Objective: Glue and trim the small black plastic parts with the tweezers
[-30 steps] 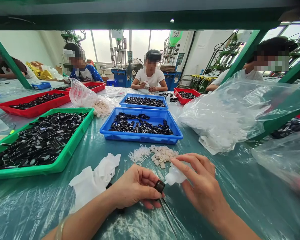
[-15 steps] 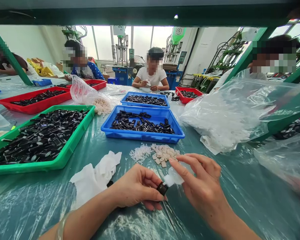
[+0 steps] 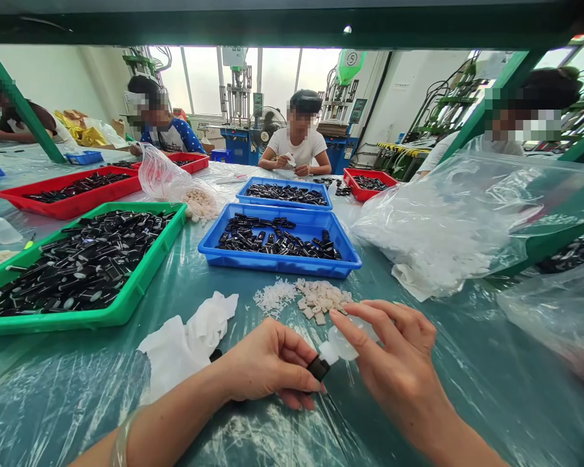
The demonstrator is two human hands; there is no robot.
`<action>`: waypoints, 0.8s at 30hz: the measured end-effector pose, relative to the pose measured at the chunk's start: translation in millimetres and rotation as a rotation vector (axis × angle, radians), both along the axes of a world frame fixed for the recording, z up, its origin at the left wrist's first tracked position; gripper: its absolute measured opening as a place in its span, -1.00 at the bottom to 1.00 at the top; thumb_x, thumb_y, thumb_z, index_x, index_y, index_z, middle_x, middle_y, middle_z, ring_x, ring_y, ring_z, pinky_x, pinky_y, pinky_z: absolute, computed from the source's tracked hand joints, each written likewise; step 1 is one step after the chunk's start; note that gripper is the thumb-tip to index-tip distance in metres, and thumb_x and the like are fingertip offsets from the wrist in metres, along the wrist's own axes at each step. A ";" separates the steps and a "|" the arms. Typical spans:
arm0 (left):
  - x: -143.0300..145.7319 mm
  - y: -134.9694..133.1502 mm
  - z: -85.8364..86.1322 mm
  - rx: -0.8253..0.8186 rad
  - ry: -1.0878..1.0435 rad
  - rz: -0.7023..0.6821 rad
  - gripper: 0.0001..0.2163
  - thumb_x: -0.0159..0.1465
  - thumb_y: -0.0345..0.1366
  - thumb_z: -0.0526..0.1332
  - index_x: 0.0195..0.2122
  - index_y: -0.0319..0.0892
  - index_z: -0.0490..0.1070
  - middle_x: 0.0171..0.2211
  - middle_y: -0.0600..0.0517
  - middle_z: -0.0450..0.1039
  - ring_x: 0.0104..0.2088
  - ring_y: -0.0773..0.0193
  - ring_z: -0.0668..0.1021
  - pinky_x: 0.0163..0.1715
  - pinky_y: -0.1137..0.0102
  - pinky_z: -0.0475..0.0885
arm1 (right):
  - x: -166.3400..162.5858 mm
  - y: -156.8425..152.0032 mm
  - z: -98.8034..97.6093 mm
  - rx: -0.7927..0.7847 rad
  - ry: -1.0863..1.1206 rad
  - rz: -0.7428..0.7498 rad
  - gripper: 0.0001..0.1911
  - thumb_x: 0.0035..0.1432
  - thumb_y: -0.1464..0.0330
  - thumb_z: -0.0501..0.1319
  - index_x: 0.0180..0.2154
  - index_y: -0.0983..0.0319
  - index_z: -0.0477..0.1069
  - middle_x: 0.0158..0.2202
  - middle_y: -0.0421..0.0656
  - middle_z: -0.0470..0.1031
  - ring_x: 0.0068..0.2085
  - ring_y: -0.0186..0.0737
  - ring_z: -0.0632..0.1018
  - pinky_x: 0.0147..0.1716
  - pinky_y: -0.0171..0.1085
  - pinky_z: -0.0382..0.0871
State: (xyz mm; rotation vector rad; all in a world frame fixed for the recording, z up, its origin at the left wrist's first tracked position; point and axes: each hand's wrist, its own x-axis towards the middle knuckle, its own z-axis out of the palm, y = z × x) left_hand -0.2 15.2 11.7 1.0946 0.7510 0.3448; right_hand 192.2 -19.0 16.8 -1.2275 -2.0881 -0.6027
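My left hand pinches a small black plastic part between thumb and fingers. In my right hand is a translucent squeeze bottle, tilted so that its white nozzle meets the end of the black part. Whether the tip touches or goes into the part I cannot tell. Metal tweezers lie on the table below the hands. Just beyond them are a heap of beige chips and a pile of small clear-white pieces. A crumpled white cloth lies beside my left forearm.
A green tray of black parts stands on the left, two blue trays ahead. Red trays sit farther off. A large clear plastic bag fills the right side. Several people work around the table; a green frame bar crosses overhead.
The view has shifted slightly. Both hands keep nearly the same pose, with the bottle nozzle still at the black part.
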 end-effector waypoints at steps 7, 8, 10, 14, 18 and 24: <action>-0.6 0.5 1.2 -0.001 0.016 0.006 -0.75 -0.11 -0.27 0.38 -0.41 -0.31 0.52 -0.47 -0.06 0.51 -0.50 0.31 0.54 -0.56 0.55 0.40 | 0.3 0.1 1.5 0.013 -0.001 0.019 -0.58 0.09 0.67 -0.03 -0.21 0.14 0.43 -0.24 -0.13 0.51 -0.15 -0.10 0.41 -0.14 -0.05 0.10; -0.9 0.6 1.6 0.000 0.016 0.004 -0.74 -0.11 -0.27 0.38 -0.40 -0.31 0.52 -0.46 -0.06 0.51 -0.50 0.31 0.55 -0.55 0.54 0.40 | 0.3 0.1 1.8 0.013 -0.002 0.021 -0.58 0.08 0.67 -0.03 -0.21 0.15 0.43 -0.25 -0.13 0.51 -0.15 -0.10 0.41 -0.15 -0.05 0.11; -1.2 0.7 2.2 0.000 0.015 0.004 -0.73 -0.12 -0.27 0.38 -0.40 -0.31 0.53 -0.46 -0.06 0.51 -0.49 0.31 0.55 -0.55 0.54 0.40 | 0.6 0.2 2.5 0.019 0.001 0.022 -0.58 0.08 0.68 -0.03 -0.21 0.15 0.42 -0.26 -0.13 0.51 -0.16 -0.11 0.41 -0.16 -0.05 0.11; -0.4 0.5 2.7 -0.010 0.014 0.010 -0.74 -0.12 -0.28 0.38 -0.41 -0.32 0.52 -0.47 -0.06 0.51 -0.50 0.31 0.55 -0.56 0.54 0.40 | 2.2 0.9 3.4 0.022 -0.022 0.036 -0.59 0.08 0.66 -0.02 -0.21 0.14 0.42 -0.26 -0.14 0.52 -0.16 -0.12 0.42 -0.16 -0.07 0.11; 0.6 0.5 3.0 -0.018 0.008 0.016 -0.74 -0.13 -0.29 0.38 -0.41 -0.32 0.52 -0.48 -0.06 0.51 -0.51 0.31 0.54 -0.57 0.55 0.40 | 3.6 1.9 3.4 0.027 -0.011 0.041 -0.59 0.08 0.66 -0.02 -0.22 0.14 0.43 -0.26 -0.14 0.52 -0.17 -0.13 0.42 -0.16 -0.08 0.13; 0.3 0.9 4.8 -0.025 0.026 0.029 -0.73 -0.13 -0.28 0.38 -0.40 -0.32 0.51 -0.47 -0.07 0.52 -0.50 0.31 0.54 -0.56 0.54 0.40 | 5.4 2.0 3.1 0.027 -0.037 0.050 -0.62 0.10 0.64 -0.01 -0.22 0.12 0.42 -0.26 -0.16 0.51 -0.17 -0.14 0.42 -0.17 -0.08 0.15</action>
